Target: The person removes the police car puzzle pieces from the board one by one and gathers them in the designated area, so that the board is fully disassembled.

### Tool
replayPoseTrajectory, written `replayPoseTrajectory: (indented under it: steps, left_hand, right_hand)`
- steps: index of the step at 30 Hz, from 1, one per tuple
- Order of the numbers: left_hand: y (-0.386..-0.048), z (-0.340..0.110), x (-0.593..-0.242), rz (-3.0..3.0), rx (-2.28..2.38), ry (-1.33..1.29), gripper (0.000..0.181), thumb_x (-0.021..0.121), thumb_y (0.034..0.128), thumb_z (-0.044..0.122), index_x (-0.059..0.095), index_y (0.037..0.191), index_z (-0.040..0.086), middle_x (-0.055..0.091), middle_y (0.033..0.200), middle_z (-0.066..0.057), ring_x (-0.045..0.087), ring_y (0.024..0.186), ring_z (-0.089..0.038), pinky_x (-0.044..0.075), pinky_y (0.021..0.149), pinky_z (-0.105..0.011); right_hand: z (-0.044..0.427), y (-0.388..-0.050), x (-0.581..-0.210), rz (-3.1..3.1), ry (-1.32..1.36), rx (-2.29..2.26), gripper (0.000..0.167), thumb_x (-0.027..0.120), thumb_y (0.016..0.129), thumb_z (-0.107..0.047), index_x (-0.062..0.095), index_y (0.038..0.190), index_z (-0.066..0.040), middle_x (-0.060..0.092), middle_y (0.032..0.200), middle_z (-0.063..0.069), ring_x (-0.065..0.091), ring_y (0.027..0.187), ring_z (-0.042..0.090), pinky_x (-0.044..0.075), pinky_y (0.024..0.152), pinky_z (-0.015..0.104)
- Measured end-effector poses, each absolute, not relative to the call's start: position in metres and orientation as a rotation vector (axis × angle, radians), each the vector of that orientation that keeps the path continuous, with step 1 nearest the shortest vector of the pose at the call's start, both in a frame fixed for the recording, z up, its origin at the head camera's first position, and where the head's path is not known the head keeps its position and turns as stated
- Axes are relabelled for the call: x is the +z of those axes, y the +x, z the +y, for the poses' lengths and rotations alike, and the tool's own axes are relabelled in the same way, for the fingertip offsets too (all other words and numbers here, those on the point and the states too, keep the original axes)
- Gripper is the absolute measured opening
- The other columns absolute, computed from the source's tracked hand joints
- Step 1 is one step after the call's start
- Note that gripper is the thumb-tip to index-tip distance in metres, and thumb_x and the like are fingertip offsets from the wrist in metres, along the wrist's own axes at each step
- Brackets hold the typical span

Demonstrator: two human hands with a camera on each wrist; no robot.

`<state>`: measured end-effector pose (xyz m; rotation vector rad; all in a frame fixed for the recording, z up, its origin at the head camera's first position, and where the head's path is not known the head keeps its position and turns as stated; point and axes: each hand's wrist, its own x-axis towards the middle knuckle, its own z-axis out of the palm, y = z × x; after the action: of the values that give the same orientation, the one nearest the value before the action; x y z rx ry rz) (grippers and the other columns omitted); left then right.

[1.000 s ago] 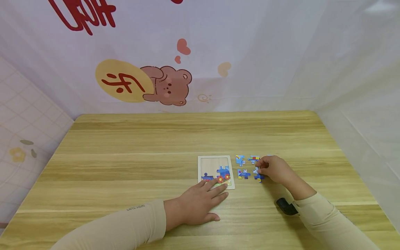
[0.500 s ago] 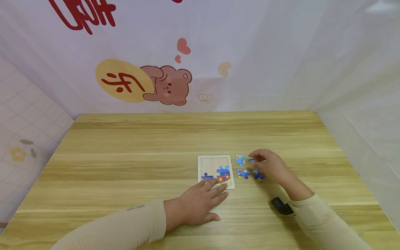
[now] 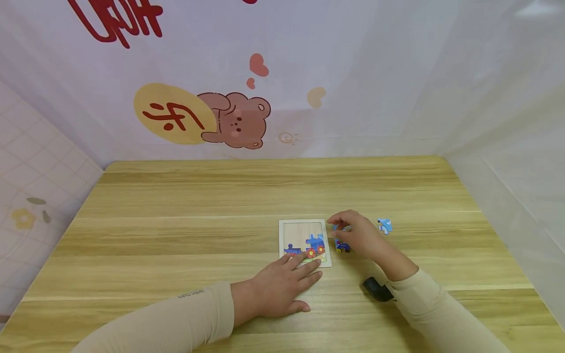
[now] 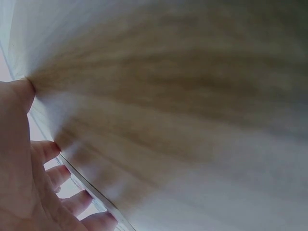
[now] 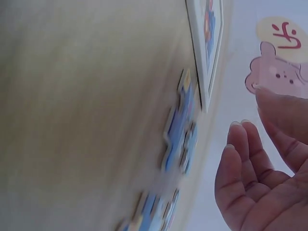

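The left hand rests, fingers spread and straight, on the board's near edge. Just right, loose pieces should handle light and stiff, best pinched by opposite edges. The right hand hovers there, fingers parted, visibly gripping nothing.

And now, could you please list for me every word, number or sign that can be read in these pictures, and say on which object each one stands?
"乐": in red on the yellow disc beside the bear on the wall sheet.
Large red lettering, upper left of the wall sheet: cut off by the picture's edge, not surely readable.
Dark print on the left sleeve: too small to read.
Marks on a loose puzzle piece: too small to read.
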<state>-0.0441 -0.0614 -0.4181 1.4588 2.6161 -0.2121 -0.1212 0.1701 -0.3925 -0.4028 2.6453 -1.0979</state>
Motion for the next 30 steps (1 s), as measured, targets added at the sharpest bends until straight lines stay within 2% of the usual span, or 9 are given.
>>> replayPoseTrajectory:
  steps: [15, 22, 30]
  left_hand:
    - [-0.044, -0.061, -0.419, 2.627, -0.233, 1.473, 0.066, 0.031, 0.0979, 0.061, 0.033, 0.152, 0.023, 0.024, 0.159, 0.0, 0.024, 0.145, -0.026, 0.033, 0.111, -0.039]
    - [-0.043, -0.061, -0.418, 2.628, -0.231, 1.47, 0.066, 0.032, 0.0978, 0.061, 0.033, 0.152, 0.023, 0.023, 0.159, 0.0, 0.023, 0.145, -0.026, 0.033, 0.11, -0.039]
    - [-0.043, -0.062, -0.419, 2.641, -0.238, 1.472, 0.066, 0.033, 0.0976, 0.061, 0.034, 0.151, 0.023, 0.025, 0.159, 0.0, 0.023, 0.145, -0.026, 0.033, 0.11, -0.039]
  right_hand:
    - [0.147, -0.124, -0.397, 2.621, -0.482, -0.967, 0.02, 0.068, 0.086, -0.002, 0.068, 0.106, -0.003, 0.062, 0.102, 0.009, 0.057, 0.087, 0.02, 0.049, 0.076, 0.035]
    - [0.142, -0.126, -0.401, 2.573, -0.516, -0.898, 0.019, 0.069, 0.086, 0.0, 0.069, 0.105, 0.0, 0.058, 0.09, 0.006, 0.051, 0.075, 0.015, 0.045, 0.069, 0.031]
    - [0.135, -0.127, -0.397, 2.589, -0.528, -0.78, 0.021, 0.069, 0.084, 0.002, 0.07, 0.105, -0.001, 0.059, 0.095, 0.008, 0.051, 0.076, 0.016, 0.046, 0.069, 0.031]
